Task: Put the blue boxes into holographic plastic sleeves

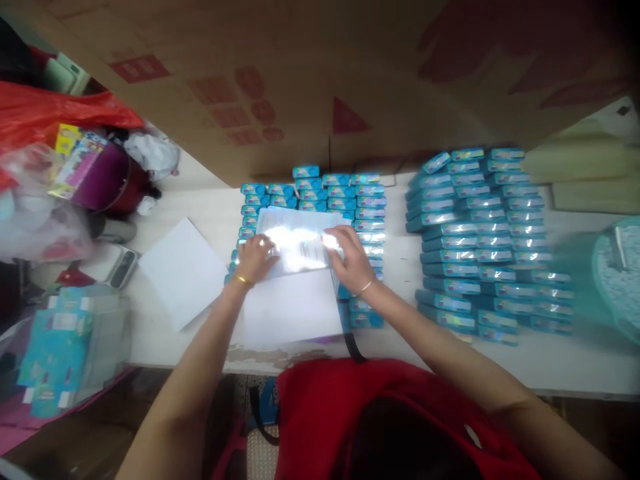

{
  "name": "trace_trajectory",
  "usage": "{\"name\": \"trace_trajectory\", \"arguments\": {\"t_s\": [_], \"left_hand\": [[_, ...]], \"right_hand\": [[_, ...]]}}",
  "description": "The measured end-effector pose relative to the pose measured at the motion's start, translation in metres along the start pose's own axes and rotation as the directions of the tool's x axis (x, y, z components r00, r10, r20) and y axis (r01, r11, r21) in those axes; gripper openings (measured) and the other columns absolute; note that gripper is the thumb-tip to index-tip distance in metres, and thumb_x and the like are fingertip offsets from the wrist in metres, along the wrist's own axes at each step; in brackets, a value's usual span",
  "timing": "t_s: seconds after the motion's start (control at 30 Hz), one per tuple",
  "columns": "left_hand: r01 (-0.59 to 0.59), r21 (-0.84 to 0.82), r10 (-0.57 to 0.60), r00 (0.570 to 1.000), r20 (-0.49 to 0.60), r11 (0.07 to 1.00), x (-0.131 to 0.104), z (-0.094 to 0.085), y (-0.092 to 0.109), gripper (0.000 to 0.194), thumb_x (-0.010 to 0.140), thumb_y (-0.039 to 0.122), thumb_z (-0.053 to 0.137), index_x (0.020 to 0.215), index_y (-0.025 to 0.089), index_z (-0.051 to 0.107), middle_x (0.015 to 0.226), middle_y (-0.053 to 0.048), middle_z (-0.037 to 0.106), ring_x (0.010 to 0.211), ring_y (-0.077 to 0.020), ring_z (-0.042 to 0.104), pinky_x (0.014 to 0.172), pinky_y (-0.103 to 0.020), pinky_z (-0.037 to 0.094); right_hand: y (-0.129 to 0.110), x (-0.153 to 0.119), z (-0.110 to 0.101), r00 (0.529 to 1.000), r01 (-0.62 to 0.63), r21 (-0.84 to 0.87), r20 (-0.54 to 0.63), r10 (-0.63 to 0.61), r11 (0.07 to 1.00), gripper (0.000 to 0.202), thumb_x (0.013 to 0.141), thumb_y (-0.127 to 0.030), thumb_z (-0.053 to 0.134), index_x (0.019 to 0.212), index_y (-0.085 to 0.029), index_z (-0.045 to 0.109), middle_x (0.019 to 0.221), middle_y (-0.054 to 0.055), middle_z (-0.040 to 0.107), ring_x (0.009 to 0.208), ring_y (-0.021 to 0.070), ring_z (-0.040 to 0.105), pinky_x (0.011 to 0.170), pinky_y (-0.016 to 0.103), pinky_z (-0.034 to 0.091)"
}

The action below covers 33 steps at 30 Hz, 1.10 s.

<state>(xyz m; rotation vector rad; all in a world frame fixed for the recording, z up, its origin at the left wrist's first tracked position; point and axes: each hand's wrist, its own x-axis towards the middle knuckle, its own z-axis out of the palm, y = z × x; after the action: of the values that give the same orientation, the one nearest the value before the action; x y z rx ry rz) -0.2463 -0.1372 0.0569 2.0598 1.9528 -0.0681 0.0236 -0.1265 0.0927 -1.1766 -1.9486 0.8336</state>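
A shiny clear plastic sheet [300,250], seemingly one of a stack, lies over white paper [293,307] in front of me. My left hand [257,259] grips the sheet's left edge with bent fingers. At the right edge, my right hand [350,259] has its thumb and fingers closed on the same sheet. Glare hides part of its surface. Rows of small blue boxes [341,191] lie beneath and behind the paper, partly covered by it.
More stacked blue boxes [455,257] stand on the right, beside a teal tub [607,280]. A large cardboard carton [290,87] walls off the back. On the left are a loose white sheet [183,273], a small scale [115,265] and flattened blue cartons [57,347].
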Motion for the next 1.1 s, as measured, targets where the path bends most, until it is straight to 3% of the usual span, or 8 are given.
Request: {"name": "trace_trajectory", "arguments": {"t_s": [0.13,0.27,0.6,0.73,0.87,0.93,1.0,1.1], "left_hand": [[0.065,-0.116,-0.085,0.982,-0.169,0.991,-0.028,0.019,0.008,0.019,0.086,0.031,0.049,0.097,0.020,0.060,0.100,-0.011,0.064,0.100,-0.0293,0.053,0.086,-0.043,0.033],[-0.001,-0.192,-0.045,0.971,-0.235,0.981,-0.035,0.014,0.007,0.018,0.089,0.031,0.046,0.093,0.022,0.061,0.090,-0.008,0.066,0.089,-0.0258,0.056,0.085,-0.042,0.031],[-0.102,-0.182,0.026,0.924,-0.382,0.978,-0.046,0.024,0.011,0.017,0.087,0.024,0.052,0.097,0.028,0.065,0.122,-0.009,0.064,0.111,-0.0272,0.054,0.094,-0.045,0.029],[-0.111,-0.212,0.023,0.925,-0.380,0.971,-0.070,0.026,0.023,0.010,0.086,0.022,0.054,0.086,0.023,0.064,0.114,-0.010,0.067,0.105,-0.0256,0.057,0.089,-0.042,0.032],[-0.093,-0.345,-0.088,0.876,-0.475,0.934,-0.109,0.003,0.052,0.002,0.082,0.020,0.060,0.081,0.021,0.059,0.086,-0.004,0.069,0.084,-0.0189,0.061,0.087,-0.038,0.034],[-0.026,-0.545,-0.322,0.783,-0.533,0.838,-0.124,-0.015,0.072,0.007,0.080,0.022,0.064,0.081,0.020,0.057,0.081,-0.001,0.066,0.081,-0.0164,0.060,0.086,-0.036,0.038],[-0.013,-0.786,-0.559,0.696,-0.451,0.618,-0.131,-0.031,0.093,0.015,0.078,0.026,0.068,0.082,0.019,0.055,0.081,-0.001,0.063,0.081,-0.0147,0.059,0.082,-0.031,0.042],[-0.056,-0.972,-0.682,0.703,-0.201,0.228,-0.133,-0.041,0.124,0.023,0.073,0.029,0.072,0.079,0.018,0.053,0.079,0.000,0.061,0.078,-0.0124,0.058,0.079,-0.027,0.045]], "right_hand": [[-0.006,0.016,0.050,0.963,0.122,-0.153,0.258,-0.079,0.981,0.034,0.096,-0.029,0.040,0.124,-0.016,0.055,0.122,0.015,0.052,0.118,0.0267,0.042,0.103,0.044,0.033],[-0.005,0.027,0.086,0.888,0.087,-0.315,0.454,0.069,0.945,0.028,0.097,-0.026,0.038,0.107,-0.017,0.063,0.105,0.012,0.061,0.104,0.0263,0.048,0.092,0.043,0.034],[0.003,0.054,0.099,0.852,0.108,-0.355,0.515,0.098,0.928,0.029,0.096,-0.021,0.037,0.087,-0.018,0.065,0.097,0.009,0.063,0.097,0.0249,0.048,0.082,0.039,0.031],[0.013,0.056,0.110,0.854,0.105,-0.377,0.508,0.111,0.920,0.029,0.096,-0.020,0.038,0.089,-0.017,0.066,0.098,0.011,0.063,0.098,0.0255,0.048,0.083,0.040,0.031],[0.013,0.054,0.111,0.875,0.124,-0.301,0.483,0.039,0.946,0.032,0.098,-0.025,0.035,0.097,-0.014,0.066,0.105,0.014,0.061,0.105,0.0268,0.047,0.090,0.042,0.031],[0.005,0.043,0.098,0.916,0.134,-0.135,0.395,-0.070,0.982,0.034,0.099,-0.035,0.037,0.107,-0.014,0.063,0.114,0.014,0.059,0.111,0.0264,0.045,0.095,0.041,0.031],[-0.007,0.023,0.077,0.950,0.088,0.108,0.291,-0.116,0.990,0.043,0.098,-0.047,0.034,0.111,-0.016,0.061,0.114,0.012,0.059,0.112,0.0243,0.047,0.097,0.040,0.034],[-0.025,-0.021,0.038,0.957,-0.168,0.433,0.289,0.040,0.886,0.052,0.095,-0.059,0.030,0.101,-0.020,0.063,0.099,0.006,0.063,0.099,0.0203,0.056,0.091,0.036,0.041]]}}
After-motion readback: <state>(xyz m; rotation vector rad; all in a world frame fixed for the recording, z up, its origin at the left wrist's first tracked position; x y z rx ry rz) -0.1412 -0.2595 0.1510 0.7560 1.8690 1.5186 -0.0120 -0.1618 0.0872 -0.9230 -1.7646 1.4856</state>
